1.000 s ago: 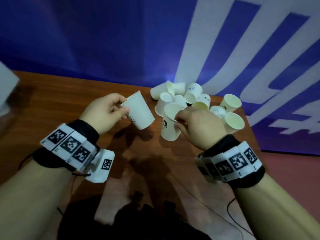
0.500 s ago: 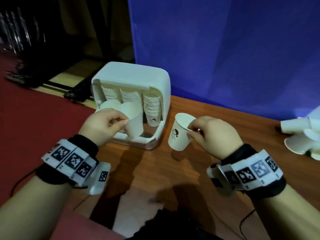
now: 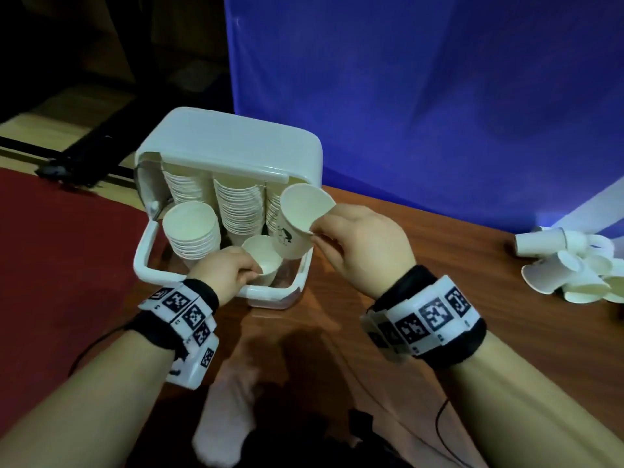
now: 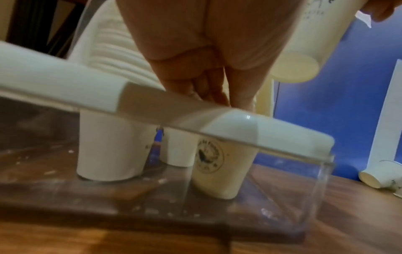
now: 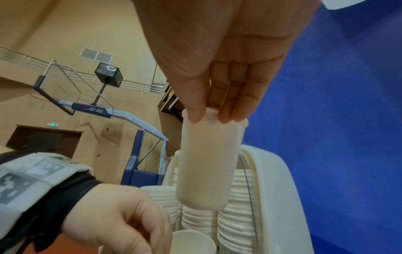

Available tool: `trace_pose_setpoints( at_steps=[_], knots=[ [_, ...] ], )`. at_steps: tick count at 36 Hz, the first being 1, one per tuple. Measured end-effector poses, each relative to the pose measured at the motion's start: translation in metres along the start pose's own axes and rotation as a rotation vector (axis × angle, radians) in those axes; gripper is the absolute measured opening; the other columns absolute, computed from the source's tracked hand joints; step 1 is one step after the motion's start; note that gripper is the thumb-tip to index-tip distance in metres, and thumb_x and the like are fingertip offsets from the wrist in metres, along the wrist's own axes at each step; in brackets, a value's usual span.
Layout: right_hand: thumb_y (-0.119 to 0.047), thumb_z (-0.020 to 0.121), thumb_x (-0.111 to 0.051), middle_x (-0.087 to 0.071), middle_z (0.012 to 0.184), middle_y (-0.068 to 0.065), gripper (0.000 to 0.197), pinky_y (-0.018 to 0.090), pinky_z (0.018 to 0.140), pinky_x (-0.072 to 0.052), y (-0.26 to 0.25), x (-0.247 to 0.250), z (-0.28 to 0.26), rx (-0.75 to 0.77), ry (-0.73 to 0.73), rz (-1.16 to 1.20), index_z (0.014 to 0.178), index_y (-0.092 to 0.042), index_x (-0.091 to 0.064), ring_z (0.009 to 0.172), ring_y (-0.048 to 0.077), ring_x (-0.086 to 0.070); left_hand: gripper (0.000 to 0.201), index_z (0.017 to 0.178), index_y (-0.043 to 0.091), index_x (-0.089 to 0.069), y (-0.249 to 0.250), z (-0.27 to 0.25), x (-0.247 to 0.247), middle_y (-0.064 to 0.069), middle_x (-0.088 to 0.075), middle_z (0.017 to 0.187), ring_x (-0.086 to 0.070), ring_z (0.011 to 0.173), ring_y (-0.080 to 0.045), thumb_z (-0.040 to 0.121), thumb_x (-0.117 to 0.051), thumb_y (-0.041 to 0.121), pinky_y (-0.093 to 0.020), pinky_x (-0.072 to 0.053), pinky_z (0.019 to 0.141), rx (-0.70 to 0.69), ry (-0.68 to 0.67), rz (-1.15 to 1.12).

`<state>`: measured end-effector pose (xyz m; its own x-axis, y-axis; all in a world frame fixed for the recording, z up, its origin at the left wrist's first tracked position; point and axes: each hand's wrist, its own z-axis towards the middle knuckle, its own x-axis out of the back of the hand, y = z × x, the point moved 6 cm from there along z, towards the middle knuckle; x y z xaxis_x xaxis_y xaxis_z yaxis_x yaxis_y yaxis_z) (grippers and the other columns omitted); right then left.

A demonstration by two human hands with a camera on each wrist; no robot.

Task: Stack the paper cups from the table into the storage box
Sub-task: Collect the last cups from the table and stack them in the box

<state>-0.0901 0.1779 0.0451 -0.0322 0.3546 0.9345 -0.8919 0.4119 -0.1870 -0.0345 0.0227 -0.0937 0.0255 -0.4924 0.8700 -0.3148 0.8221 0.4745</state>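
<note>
The white storage box (image 3: 143, 265) stands open, its lid (image 3: 233, 153) tipped back, with tall stacks of paper cups (image 3: 239, 204) inside. My left hand (image 3: 255, 270) pinches the rim of a paper cup (image 3: 261, 256) standing low in the box's front. Through the clear front wall, the left wrist view shows that logo cup (image 4: 219, 166) under my left hand (image 4: 219, 98). My right hand (image 3: 315, 231) pinches the rim of a second cup (image 3: 297, 224), tilted above the box's right side. The right wrist view has this cup (image 5: 208, 159) hanging from my right hand (image 5: 212, 116) over the stacks (image 5: 234, 214).
A pile of loose paper cups (image 3: 574, 265) lies at the table's right end. The brown table (image 3: 439, 258) ends just left of the box, with red floor (image 3: 67, 238) beyond. A blue backdrop (image 3: 439, 96) stands behind. A shorter stack (image 3: 192, 231) fills the box's left side.
The view swung left from the cup pile to the box. Both hands carried their cups there; the left cup went down into the box and the right cup rose over its right side.
</note>
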Motion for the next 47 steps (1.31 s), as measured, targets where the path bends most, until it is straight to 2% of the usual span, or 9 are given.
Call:
trace_pose_setpoints(
  at_steps=[5,8,11,14,21,27,32,43,47],
  knots=[
    [-0.030,0.081,-0.044,-0.065,0.069,0.004,0.029,0.029,0.043,-0.049,-0.005,-0.027,0.018,0.065,-0.049,-0.011,0.075,-0.014,-0.068,0.063,0.028,-0.063,0.019,0.101,0.011,-0.067,-0.007,0.003,-0.001,-0.003,-0.038,0.133,-0.053,0.107,-0.019,0.083,-0.064,0.016,-0.021,-0.032,0.098,0.068,0.098,-0.129],
    [-0.021,0.073,-0.060,-0.065,0.067,0.004,0.012,0.025,0.044,-0.046,-0.008,-0.044,0.026,0.113,-0.098,-0.053,0.071,-0.013,-0.069,0.061,0.028,-0.063,0.055,0.122,0.014,-0.049,-0.011,0.004,-0.002,-0.005,-0.029,0.139,-0.052,0.107,-0.022,0.074,-0.074,0.023,-0.035,-0.040,0.101,0.151,0.135,-0.191],
    [-0.015,0.072,-0.062,-0.065,0.072,0.007,0.010,0.030,0.048,-0.049,-0.011,-0.056,0.032,0.139,-0.205,-0.046,0.076,-0.010,-0.070,0.069,0.031,-0.063,0.076,0.130,0.011,-0.037,-0.014,0.008,-0.004,-0.012,-0.038,0.130,-0.048,0.114,-0.027,0.068,-0.079,0.024,-0.036,-0.038,0.099,0.230,0.133,-0.249],
    [-0.014,0.085,-0.057,-0.065,0.094,0.010,0.018,0.034,0.066,-0.046,-0.010,-0.069,0.034,0.151,-0.311,-0.086,0.098,-0.008,-0.067,0.096,0.033,-0.058,0.075,0.128,0.011,-0.040,-0.016,0.013,-0.007,-0.014,-0.047,0.124,-0.050,0.113,-0.029,0.066,-0.080,0.024,-0.040,-0.042,0.097,0.253,0.141,-0.305],
    [-0.020,0.091,-0.051,-0.061,0.108,0.008,0.025,0.035,0.080,-0.046,-0.007,-0.075,0.044,0.130,-0.313,-0.047,0.111,-0.011,-0.063,0.108,0.029,-0.052,0.078,0.116,0.018,-0.049,-0.025,0.019,-0.017,-0.007,-0.061,0.112,-0.061,0.102,-0.022,0.050,-0.074,0.051,-0.044,-0.049,0.090,0.257,0.128,-0.439],
    [-0.012,0.090,-0.050,-0.059,0.110,0.008,0.026,0.035,0.083,-0.048,-0.003,-0.091,0.042,0.143,-0.418,-0.090,0.113,-0.011,-0.061,0.107,0.029,-0.053,0.059,0.113,0.010,-0.051,-0.025,0.020,-0.011,-0.008,-0.061,0.096,-0.060,0.076,-0.022,0.064,-0.081,0.020,-0.028,-0.043,0.065,0.280,0.154,-0.448],
    [-0.009,0.087,-0.052,-0.060,0.103,0.012,0.022,0.033,0.073,-0.043,-0.005,-0.094,0.040,0.176,-0.430,-0.134,0.105,-0.005,-0.064,0.101,0.032,-0.056,0.084,0.118,0.021,-0.048,-0.024,0.021,-0.019,-0.005,-0.058,0.113,-0.061,0.096,-0.021,0.045,-0.074,0.055,-0.043,-0.052,0.084,0.250,0.106,-0.471],
    [-0.023,0.095,-0.045,-0.053,0.124,0.015,0.033,0.035,0.087,-0.043,-0.004,-0.136,0.043,0.175,-0.816,-0.266,0.122,-0.006,-0.055,0.116,0.034,-0.050,0.080,0.128,0.022,-0.045,-0.017,0.022,-0.016,-0.004,-0.053,0.122,-0.057,0.102,-0.022,0.059,-0.083,0.032,-0.041,-0.049,0.090,0.216,0.089,-0.406],
    [-0.024,0.093,-0.049,-0.055,0.120,0.011,0.032,0.031,0.075,-0.037,-0.003,-0.139,0.043,0.172,-0.825,-0.288,0.118,-0.007,-0.057,0.112,0.030,-0.052,0.079,0.131,0.020,-0.042,-0.014,0.019,-0.012,-0.007,-0.052,0.121,-0.058,0.092,-0.023,0.063,-0.081,0.028,-0.033,-0.047,0.080,0.210,0.081,-0.361]
  ],
)
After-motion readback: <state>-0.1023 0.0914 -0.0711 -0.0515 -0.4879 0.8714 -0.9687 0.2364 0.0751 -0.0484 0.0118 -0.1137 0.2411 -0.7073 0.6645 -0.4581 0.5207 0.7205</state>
